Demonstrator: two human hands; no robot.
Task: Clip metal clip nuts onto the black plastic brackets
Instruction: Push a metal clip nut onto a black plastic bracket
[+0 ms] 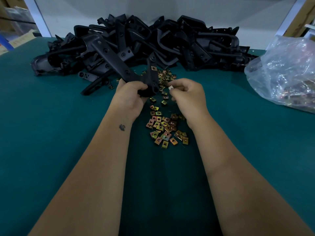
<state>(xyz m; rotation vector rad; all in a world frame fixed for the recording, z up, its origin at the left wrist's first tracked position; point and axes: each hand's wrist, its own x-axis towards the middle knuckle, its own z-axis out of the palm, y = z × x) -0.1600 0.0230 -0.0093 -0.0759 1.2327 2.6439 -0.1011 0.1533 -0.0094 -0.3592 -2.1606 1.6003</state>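
Observation:
My left hand (131,95) grips a black plastic bracket (150,79) by its lower end and holds it upright above the table. One clip nut (154,68) sits clipped on the bracket's upper arm. My right hand (186,94) pinches a single metal clip nut (170,87) between thumb and fingers, just right of the bracket and apart from it. Several loose gold-coloured clip nuts (163,128) lie scattered on the green table (51,133) between my forearms and beyond my hands.
A big heap of black plastic brackets (144,40) fills the back of the table against a white wall. A crumpled clear plastic bag (286,74) with more clip nuts lies at the right. Cardboard boxes stand past the table's left edge.

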